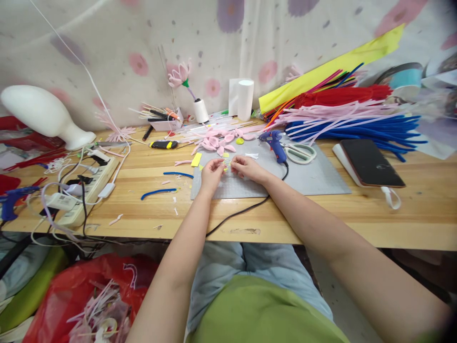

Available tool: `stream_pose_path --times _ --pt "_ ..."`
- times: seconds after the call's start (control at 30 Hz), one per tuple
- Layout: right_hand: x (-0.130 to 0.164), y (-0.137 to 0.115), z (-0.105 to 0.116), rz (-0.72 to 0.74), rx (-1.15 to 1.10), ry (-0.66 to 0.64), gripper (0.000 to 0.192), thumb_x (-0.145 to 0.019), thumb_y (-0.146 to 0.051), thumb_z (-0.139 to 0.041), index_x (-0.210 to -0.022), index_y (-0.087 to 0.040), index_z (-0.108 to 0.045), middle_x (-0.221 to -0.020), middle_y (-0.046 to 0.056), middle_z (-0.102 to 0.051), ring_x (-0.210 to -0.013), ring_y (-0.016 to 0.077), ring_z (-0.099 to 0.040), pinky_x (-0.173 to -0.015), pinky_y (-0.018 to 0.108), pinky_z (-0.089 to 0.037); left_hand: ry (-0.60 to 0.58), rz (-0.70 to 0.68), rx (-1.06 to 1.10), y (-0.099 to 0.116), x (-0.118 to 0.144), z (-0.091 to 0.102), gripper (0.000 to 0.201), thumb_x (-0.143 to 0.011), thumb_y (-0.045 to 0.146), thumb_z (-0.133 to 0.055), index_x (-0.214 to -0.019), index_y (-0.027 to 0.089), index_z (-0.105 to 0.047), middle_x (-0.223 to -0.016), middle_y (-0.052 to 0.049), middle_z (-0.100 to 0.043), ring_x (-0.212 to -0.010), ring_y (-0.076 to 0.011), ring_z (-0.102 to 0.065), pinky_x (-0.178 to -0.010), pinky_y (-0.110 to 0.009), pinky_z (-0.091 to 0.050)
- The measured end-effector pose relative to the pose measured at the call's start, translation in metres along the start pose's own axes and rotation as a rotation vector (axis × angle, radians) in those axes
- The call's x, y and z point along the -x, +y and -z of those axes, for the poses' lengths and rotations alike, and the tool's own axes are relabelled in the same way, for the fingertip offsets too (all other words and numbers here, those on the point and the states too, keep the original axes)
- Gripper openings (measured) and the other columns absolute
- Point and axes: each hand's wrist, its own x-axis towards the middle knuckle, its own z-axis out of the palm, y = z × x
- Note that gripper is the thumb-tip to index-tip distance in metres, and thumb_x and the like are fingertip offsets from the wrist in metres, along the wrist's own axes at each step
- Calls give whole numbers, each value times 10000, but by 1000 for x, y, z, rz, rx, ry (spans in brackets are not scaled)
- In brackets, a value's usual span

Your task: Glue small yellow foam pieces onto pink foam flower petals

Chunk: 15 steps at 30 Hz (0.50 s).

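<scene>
Left hand (211, 172) and right hand (246, 166) both pinch a small yellow piece (226, 165) over the grey mat (321, 178); steady, close fingertip grip likely serves best.

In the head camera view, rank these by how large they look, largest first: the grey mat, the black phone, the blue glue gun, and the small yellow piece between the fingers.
1. grey mat
2. black phone
3. blue glue gun
4. small yellow piece, pinched between left hand and right hand
</scene>
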Motion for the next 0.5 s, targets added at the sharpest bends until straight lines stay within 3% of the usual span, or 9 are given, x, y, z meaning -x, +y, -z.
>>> stream_pose_path --times 0.13,0.33,0.5 --pt "-2 2 0 -7 81 71 266 -844 -264 -443 -595 -173 -466 -515 -34 -501 -430 58 -408 -442 193 -324 25 -3 1 -2 -1 0 183 -676 215 -653 -846 157 -618 -679 2 -624 -551 -79 -530 -508 -203 -414" --pt "1 -5 -1 -51 95 33 500 -872 -499 -397 -499 -171 -458 -414 -14 -499 -351 64 -400 -422 211 -328 98 -77 -68 -5 -2 2 215 -706 287 -650 -887 175 -622 -795 -24 -642 -670 -101 -564 -601 -223 -450" --pt "3 -6 -2 -42 100 22 568 -827 -619 -398 -479 -173 -453 -390 -16 -469 -348 60 -395 -412 206 -324 0 -103 -37 -2 1 0 331 -703 438 -652 -901 175 -616 -846 -49 -649 -786 -137 -598 -634 -228 -452"
